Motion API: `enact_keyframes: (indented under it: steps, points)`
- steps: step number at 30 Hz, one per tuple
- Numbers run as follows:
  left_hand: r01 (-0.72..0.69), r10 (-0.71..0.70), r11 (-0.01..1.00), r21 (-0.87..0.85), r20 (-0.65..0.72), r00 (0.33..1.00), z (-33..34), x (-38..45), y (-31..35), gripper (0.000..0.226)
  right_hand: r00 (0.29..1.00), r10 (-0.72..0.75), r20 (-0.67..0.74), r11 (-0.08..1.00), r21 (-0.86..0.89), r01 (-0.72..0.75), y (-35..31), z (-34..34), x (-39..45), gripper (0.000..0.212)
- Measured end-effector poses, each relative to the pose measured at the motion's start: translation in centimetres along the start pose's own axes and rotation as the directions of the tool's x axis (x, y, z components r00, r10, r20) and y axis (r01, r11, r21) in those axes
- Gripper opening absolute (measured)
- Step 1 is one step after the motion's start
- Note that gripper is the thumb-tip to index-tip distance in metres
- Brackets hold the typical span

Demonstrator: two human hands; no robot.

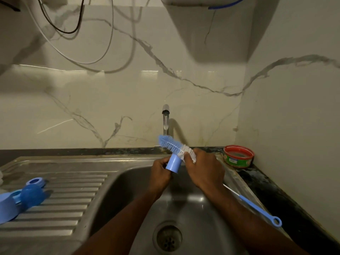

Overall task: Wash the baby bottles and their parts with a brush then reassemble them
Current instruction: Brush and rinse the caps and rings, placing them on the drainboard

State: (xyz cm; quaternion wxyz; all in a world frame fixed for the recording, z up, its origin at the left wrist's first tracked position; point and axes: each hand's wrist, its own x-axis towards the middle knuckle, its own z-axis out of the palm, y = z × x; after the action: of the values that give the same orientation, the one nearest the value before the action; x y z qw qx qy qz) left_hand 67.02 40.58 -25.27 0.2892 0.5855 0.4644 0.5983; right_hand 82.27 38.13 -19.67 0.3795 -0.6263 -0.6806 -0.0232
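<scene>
Over the steel sink (128, 181) my left hand (159, 174) grips a light blue cylindrical piece (173, 164), apparently the brush's handle. My right hand (203, 167) holds the bottle brush (173, 144) around its white bristles, and the blue bristle end points up and left toward the tap (165, 118). A thin stream of water runs from the tap. Blue bottle parts lie on the drainboard at left: a ring (35, 181), a rounded cap (32, 196) and a larger cup-shaped piece (7, 207). A thin blue nipple brush (257, 207) rests on the sink's right rim.
A red-rimmed round tub (238, 156) stands on the dark counter at the back right corner. The drain (168, 238) sits at the basin's bottom. Cables (77, 30) hang against the marble wall above. The ribbed drainboard (73, 199) stretches to the left.
</scene>
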Motion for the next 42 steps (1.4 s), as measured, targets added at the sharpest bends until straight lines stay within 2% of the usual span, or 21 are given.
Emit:
enact_keyframes:
  steps: [3,5,9,11,14,16,18,19,21,23,25,26,28,30,32,35,39,42]
  points:
    - [-0.039,0.039,0.999,0.004,-0.036,0.999,-0.9,0.1,0.1,0.009,0.999,0.007,0.047,1.000,-0.013,-0.007,0.6,0.4,0.3,0.044]
    - [-0.025,0.024,1.000,-0.014,-0.077,0.997,-1.6,0.3,0.3,0.013,0.996,-0.001,0.084,1.000,-0.005,0.002,0.9,0.7,0.4,0.044]
    - [0.135,-0.160,0.986,-0.100,-0.303,0.939,-2.8,1.1,-0.1,0.021,0.984,-0.023,0.177,0.997,0.079,0.010,0.7,1.2,0.1,0.046]
    - [0.194,-0.217,0.976,-0.100,-0.339,0.916,-2.8,1.4,-0.3,0.021,0.985,-0.022,0.173,0.999,0.049,0.013,0.4,1.5,-0.3,0.046]
    - [0.221,-0.232,0.973,-0.072,-0.270,0.934,-1.7,0.8,-0.6,0.018,0.992,-0.019,0.127,1.000,0.013,0.018,-0.1,1.9,-0.4,0.043]
    - [0.116,-0.110,0.992,0.044,-0.109,0.988,-0.5,0.0,-1.1,0.009,0.994,-0.016,0.112,0.999,0.036,0.012,-0.2,1.8,-0.4,0.040]
    - [-0.001,-0.003,0.996,0.085,0.047,0.999,0.9,-0.4,-1.6,0.011,0.996,-0.019,0.093,0.999,0.041,0.015,-0.5,1.7,-0.3,0.041]
    - [0.041,-0.043,0.998,0.044,0.045,0.998,1.4,-0.3,-1.3,0.015,0.996,-0.023,0.085,1.000,0.019,0.022,-0.5,1.6,-0.3,0.041]
    - [0.221,-0.234,0.968,-0.122,-0.103,0.967,2.1,0.6,-0.4,0.022,0.995,-0.028,0.095,0.999,-0.015,0.030,-0.6,1.3,-0.2,0.041]
    - [0.361,-0.449,0.859,-0.362,-0.197,0.871,1.8,1.3,0.4,0.020,0.989,-0.055,0.140,0.998,-0.009,0.057,-0.4,1.3,-0.3,0.041]
    - [0.419,-0.563,0.740,-0.527,-0.144,0.814,0.6,1.5,0.8,0.025,0.974,-0.118,0.191,0.993,0.015,0.117,-0.5,1.5,-0.7,0.041]
    - [0.452,-0.591,0.703,-0.549,-0.098,0.801,-0.2,1.2,1.0,0.029,0.966,-0.152,0.209,0.988,0.026,0.150,-0.6,1.7,-1.0,0.041]
    - [0.542,-0.610,0.703,-0.461,0.000,0.792,-1.1,0.3,1.0,0.036,0.961,-0.190,0.202,0.982,0.026,0.189,-1.0,2.1,-1.3,0.038]
    - [0.600,-0.588,0.732,-0.322,0.146,0.796,-1.0,-0.3,0.8,0.046,0.973,-0.174,0.152,0.984,-0.004,0.177,-1.1,2.0,-1.1,0.035]
    - [0.611,-0.557,0.728,-0.312,0.251,0.792,-0.2,-0.5,0.9,0.053,0.985,-0.123,0.123,0.991,-0.030,0.127,-0.7,1.6,-0.4,0.036]
    - [0.584,-0.553,0.718,-0.378,0.198,0.809,0.9,-0.2,1.2,0.047,0.987,-0.097,0.126,0.994,-0.030,0.102,-0.2,1.3,-0.2,0.038]
    - [0.468,-0.532,0.724,-0.507,0.022,0.847,0.5,0.6,0.6,0.034,0.959,-0.210,0.192,0.978,0.058,0.202,-1.2,1.8,-1.8,0.036]
    - [0.493,-0.545,0.725,-0.480,0.039,0.838,-0.3,0.5,0.3,0.035,0.971,-0.193,0.143,0.981,0.033,0.190,-1.5,2.1,-1.5,0.033]
